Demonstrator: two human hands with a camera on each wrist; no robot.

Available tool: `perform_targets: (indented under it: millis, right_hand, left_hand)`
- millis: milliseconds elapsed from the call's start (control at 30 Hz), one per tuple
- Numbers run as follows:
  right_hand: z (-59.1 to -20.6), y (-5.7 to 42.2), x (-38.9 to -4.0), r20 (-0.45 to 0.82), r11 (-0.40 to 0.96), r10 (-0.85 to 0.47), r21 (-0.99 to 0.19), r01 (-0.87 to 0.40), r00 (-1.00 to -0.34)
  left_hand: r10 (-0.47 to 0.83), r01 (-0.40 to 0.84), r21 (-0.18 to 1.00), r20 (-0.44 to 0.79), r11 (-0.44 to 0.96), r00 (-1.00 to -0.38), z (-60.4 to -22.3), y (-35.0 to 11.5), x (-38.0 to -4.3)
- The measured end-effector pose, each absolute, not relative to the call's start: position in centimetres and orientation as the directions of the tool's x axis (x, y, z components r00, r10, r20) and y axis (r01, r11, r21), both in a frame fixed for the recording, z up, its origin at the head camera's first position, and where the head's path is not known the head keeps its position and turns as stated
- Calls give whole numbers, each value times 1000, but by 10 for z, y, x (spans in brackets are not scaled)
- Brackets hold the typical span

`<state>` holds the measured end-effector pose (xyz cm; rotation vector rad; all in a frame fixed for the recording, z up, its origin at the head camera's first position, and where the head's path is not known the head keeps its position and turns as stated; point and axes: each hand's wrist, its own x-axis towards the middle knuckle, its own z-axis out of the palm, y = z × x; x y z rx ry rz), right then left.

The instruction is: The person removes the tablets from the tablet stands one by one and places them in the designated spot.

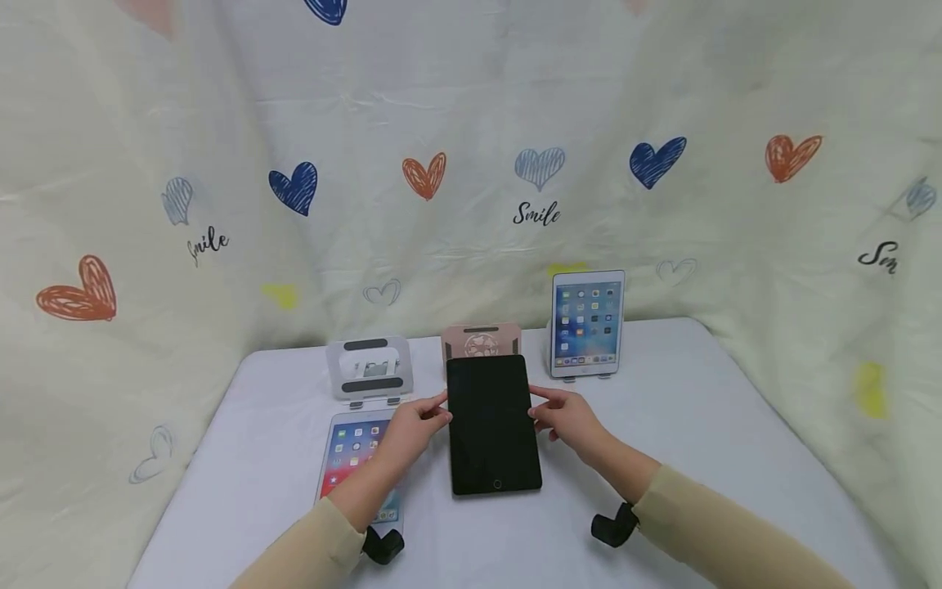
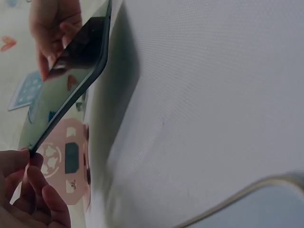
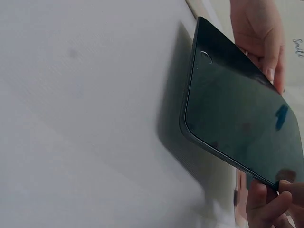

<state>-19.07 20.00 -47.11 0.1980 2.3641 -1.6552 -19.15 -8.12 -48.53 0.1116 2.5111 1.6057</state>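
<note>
A black tablet (image 1: 494, 425) with a dark screen is held between both hands, lifted off the cloth with its shadow beneath. My left hand (image 1: 416, 425) pinches its left edge between thumb and fingers. On the opposite edge, my right hand (image 1: 571, 419) pinches in the same way, thumb on the screen side in the right wrist view. Right behind the tablet stands a pink stand (image 1: 482, 337), its lower part hidden in the head view. The left wrist view shows more of this pink stand (image 2: 71, 164), with cut-outs in its plate.
At the back right a white tablet (image 1: 587, 324) with a lit screen leans upright on a stand. A white-grey stand (image 1: 370, 366) is at the back left. Another lit white tablet (image 1: 352, 448) lies before it, partly under my left forearm. A patterned cloth (image 1: 471, 106) hangs behind.
</note>
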Motion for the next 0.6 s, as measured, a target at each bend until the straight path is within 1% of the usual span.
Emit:
perform_targets:
  millis: [167,400,600]
  right_hand:
    - [-478,195,-185,-296,346,-31,-899,268,-955]
    - [-483,191,-176,-322,390,-27,-875,286,-946]
    - [-490,190,-173,-345,430,-4,-848,310,-938]
  left_hand:
    - [154,-31,881,-117,472,-981,-487,-85,-185]
    - [146,-76,856,-174,512,-974,-489,-83,-179]
    - [177,-99,832,-230,546,-957,-493,-79,-176]
